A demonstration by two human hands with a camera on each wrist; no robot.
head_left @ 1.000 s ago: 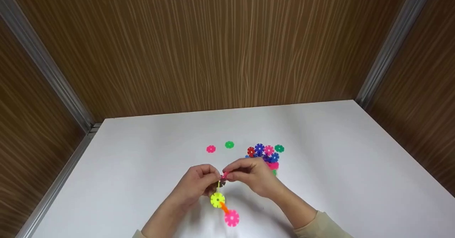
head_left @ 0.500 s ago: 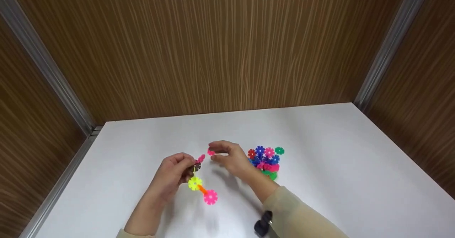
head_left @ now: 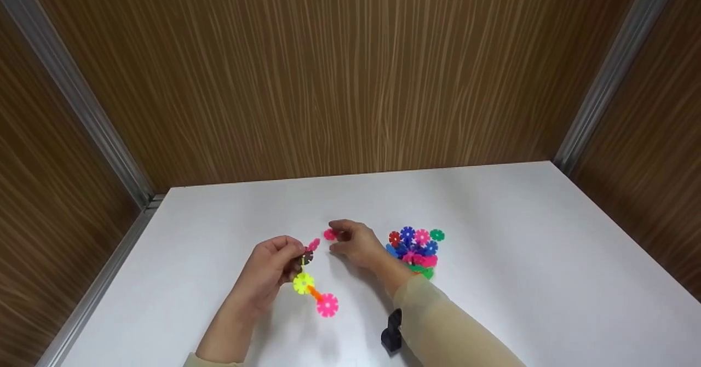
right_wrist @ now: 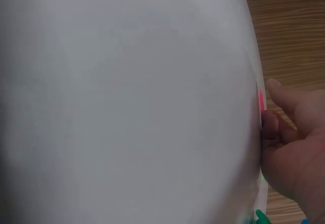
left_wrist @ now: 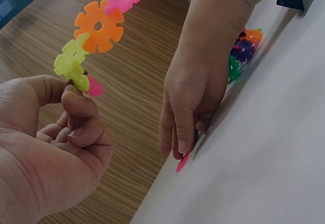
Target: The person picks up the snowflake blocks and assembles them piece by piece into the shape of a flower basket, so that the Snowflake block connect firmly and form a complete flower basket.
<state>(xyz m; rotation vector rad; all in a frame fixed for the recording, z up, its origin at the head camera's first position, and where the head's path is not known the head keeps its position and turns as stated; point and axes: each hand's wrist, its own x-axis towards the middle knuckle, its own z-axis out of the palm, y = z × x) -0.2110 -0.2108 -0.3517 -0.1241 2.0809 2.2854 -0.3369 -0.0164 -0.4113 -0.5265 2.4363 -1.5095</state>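
My left hand (head_left: 267, 271) pinches a chain of slotted flower-shaped plastic discs, held above the table. Near the fingertips are a dark brown disc (head_left: 308, 257) and a pink disc (head_left: 314, 245). A yellow disc (head_left: 303, 283), an orange disc (left_wrist: 99, 27) and an end pink disc (head_left: 327, 305) hang from the other side. My right hand (head_left: 358, 246) is low over the table, its thumb and fingers spread apart. Its fingertips are at a loose pink disc (head_left: 329, 234) lying flat; in the left wrist view they seem to touch that disc's edge (left_wrist: 182, 163).
A pile of slotted discs (head_left: 413, 249), blue, red, pink and green, lies right of my right hand. A dark wrist strap piece (head_left: 391, 334) hangs by the right sleeve. Wood-grain panels (head_left: 350, 71) stand behind the white table (head_left: 230, 213) and at both sides.
My right hand has let go of the chain's pink disc and moved forward to the loose pink disc. My left hand has carried the chain left. A loose green disc has become hidden.
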